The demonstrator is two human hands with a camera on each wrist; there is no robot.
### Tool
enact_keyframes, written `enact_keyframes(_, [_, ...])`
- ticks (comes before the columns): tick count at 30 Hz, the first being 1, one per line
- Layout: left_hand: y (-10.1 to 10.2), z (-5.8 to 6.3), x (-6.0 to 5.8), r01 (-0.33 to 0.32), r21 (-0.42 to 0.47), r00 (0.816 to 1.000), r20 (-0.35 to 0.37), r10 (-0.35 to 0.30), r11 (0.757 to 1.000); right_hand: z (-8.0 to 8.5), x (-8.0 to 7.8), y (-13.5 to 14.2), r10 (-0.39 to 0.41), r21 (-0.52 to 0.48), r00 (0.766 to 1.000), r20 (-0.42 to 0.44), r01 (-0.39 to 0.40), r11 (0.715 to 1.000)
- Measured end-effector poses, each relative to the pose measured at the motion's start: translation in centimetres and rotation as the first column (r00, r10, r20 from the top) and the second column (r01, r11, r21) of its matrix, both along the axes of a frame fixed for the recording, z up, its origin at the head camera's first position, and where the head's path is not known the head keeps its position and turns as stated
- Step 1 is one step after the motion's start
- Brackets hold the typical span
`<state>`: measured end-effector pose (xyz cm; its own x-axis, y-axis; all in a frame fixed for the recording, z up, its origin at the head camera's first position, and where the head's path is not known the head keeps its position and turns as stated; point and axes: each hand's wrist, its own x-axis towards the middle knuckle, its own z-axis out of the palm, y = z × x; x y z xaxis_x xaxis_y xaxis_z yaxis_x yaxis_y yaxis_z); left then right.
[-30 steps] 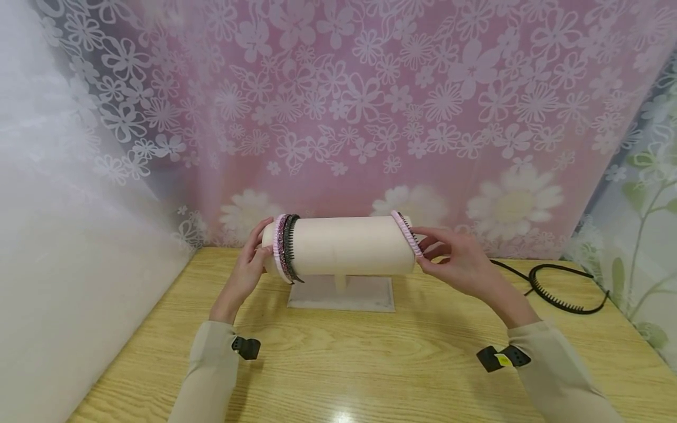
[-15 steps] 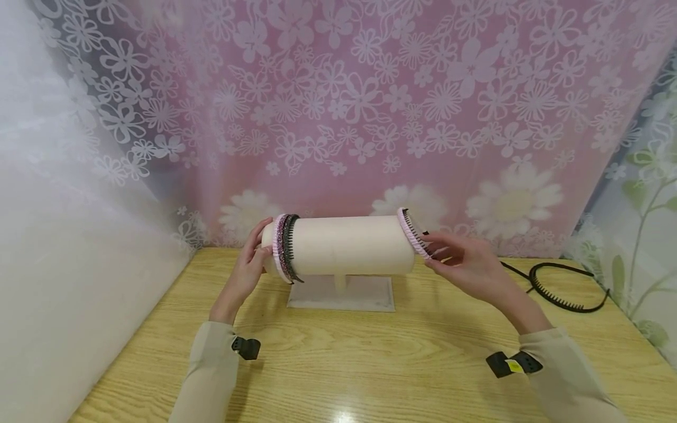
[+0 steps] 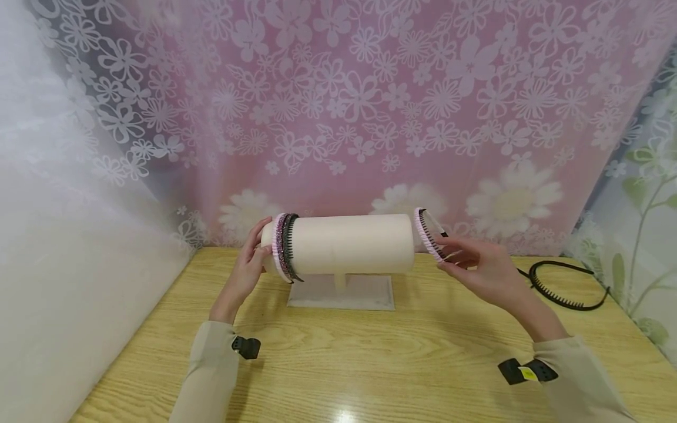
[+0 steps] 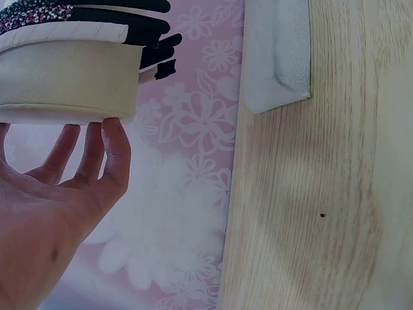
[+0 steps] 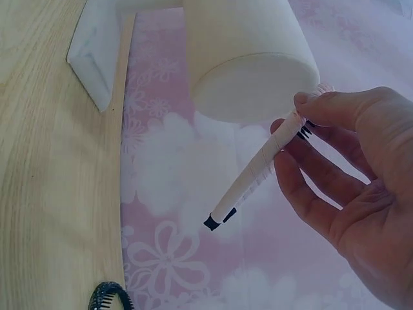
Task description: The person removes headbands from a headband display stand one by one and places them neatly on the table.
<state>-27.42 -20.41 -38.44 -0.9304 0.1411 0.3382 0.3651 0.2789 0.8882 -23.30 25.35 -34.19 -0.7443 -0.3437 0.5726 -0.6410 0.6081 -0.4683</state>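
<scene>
A cream padded roll (image 3: 351, 244) lies level on a headband display stand. My left hand (image 3: 247, 264) holds its left end, thumb in front and fingers behind; the left wrist view has the fingertips at the end's rim. Just beside that hand, a pink headband (image 3: 275, 249), a glittery one and a dark toothed one (image 3: 288, 247) sit side by side around the roll. Off the right end, my right hand (image 3: 483, 273) pinches another pink headband (image 3: 427, 239) with dark inner teeth. In the right wrist view this headband (image 5: 255, 168) shows its black tip pointing away from the thumb and fingers.
The stand's pale flat base (image 3: 370, 296) rests on a wood-grain table (image 3: 328, 364). Black toothed headbands (image 3: 576, 306) lie at the table's right side, partly behind the right hand. A pink flowered curtain (image 3: 338, 106) hangs right behind the table.
The right hand has drawn the pink headband off the roll's right end and moved it to the right, turning it slightly. The left hand stays on the left end.
</scene>
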Motion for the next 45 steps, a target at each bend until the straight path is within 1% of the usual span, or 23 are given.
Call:
enact_keyframes(3, [0.0, 0.0, 0.1, -0.001, 0.004, 1.000, 0.000, 0.001, 1.000, -0.2, 0.1, 0.3, -0.005, -0.009, 0.999, 0.033, 0.006, 1.000])
enact_keyframes(6, [0.0, 0.0, 0.1, 0.006, 0.009, 1.000, 0.003, -0.006, 1.000, -0.7, 0.3, 0.6, -0.030, 0.003, 0.996, 0.079, 0.030, 1.000])
enact_keyframes(9, [0.0, 0.0, 0.2, 0.011, 0.013, 1.000, 0.005, -0.012, 1.000, -1.4, 0.6, 1.0, -0.070, 0.026, 0.991, 0.116, 0.068, 0.997])
enact_keyframes(13, [0.0, -0.1, 0.1, 0.006, 0.010, 1.000, 0.004, -0.006, 1.000, -2.6, 0.7, 1.3, -0.089, 0.049, 0.986, 0.142, 0.083, 0.995])
enact_keyframes(18, [0.0, 0.1, 0.0, -0.003, -0.006, 1.000, 0.005, 0.003, 1.000, -4.0, 0.4, 1.4, -0.073, 0.045, 0.985, 0.154, 0.067, 0.997])
enact_keyframes(23, [0.0, 0.1, 0.0, -0.016, -0.021, 1.000, 0.004, 0.017, 1.000, -5.5, -0.2, 1.2, -0.075, 0.066, 0.984, 0.163, 0.065, 0.996])
enact_keyframes(28, [-0.1, 0.0, 0.0, -0.004, -0.013, 1.000, 0.001, 0.004, 1.000, -6.7, -0.8, 0.9, -0.070, 0.083, 0.983, 0.171, 0.057, 0.995])
enact_keyframes(36, [-0.2, -0.1, -0.1, 0.007, 0.000, 1.000, -0.004, -0.007, 1.000, -7.8, -1.6, 0.6, -0.041, 0.108, 0.983, 0.181, 0.021, 0.994])
enact_keyframes(45, [-0.1, -0.1, 0.0, 0.001, 0.000, 1.000, -0.004, -0.001, 1.000, -8.7, -2.5, 0.6, -0.064, 0.156, 0.978, 0.199, 0.033, 0.987])
